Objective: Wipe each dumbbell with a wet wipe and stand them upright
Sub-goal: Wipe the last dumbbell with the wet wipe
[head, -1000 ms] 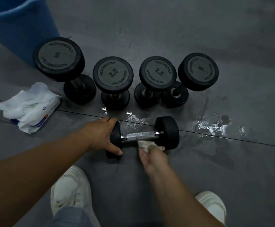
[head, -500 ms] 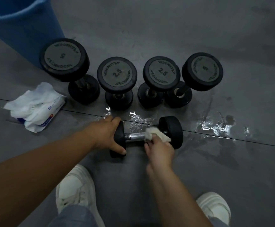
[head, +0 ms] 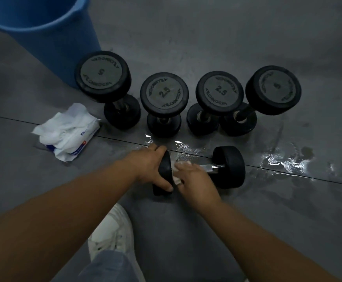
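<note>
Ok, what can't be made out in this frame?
Head view only:
- lying dumbbell: weight marking unseen, left head covered by the left hand, right head turned away.
- wet wipe: mostly under the blurred right hand.
- blue bucket: cut off by the top-left edge, inside unseen.
- wipe pack print: too small.

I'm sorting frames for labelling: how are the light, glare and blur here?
Head view: dim overall; bright glare off the wet floor right of the lying dumbbell; right hand and wipe are slightly motion-blurred; upright dumbbell labels stay readable.
</note>
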A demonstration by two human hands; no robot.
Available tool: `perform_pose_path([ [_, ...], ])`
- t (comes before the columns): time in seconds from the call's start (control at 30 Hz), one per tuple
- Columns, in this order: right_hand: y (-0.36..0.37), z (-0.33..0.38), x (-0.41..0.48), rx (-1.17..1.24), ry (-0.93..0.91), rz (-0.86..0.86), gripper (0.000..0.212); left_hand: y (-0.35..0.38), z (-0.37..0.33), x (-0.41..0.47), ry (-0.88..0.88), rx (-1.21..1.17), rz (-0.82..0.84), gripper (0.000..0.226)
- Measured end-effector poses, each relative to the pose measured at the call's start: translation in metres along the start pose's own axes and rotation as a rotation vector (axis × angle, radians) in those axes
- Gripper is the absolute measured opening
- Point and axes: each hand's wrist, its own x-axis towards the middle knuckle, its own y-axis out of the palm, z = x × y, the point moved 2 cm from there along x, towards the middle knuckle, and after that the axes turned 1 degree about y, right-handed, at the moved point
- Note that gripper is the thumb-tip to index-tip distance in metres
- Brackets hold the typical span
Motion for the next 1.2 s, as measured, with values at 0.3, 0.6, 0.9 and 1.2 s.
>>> perform_pose_path([
  [0.3,-0.038,-0.016,0.007,-0.62,0.143,0.214,0.024,0.0,0.0,0.001,0.0,-0.018,0.024,0.129],
  [0.6,-0.038,-0.005,0.014,-0.677,0.32,0.335,0.032,0.0,0.002,0.003,-0.002,-0.034,0.036,0.13],
  [0.9,-0.034,-0.009,-0.002,-0.543,0.461,0.324,0.045,0.0,0.001,0.002,0.009,-0.014,0.014,0.131],
  [1.2,-0.007,-0.012,-0.033,0.542,0.917,0.042,0.021,0.0,0.001,0.002,0.021,-0.031,0.019,0.129],
])
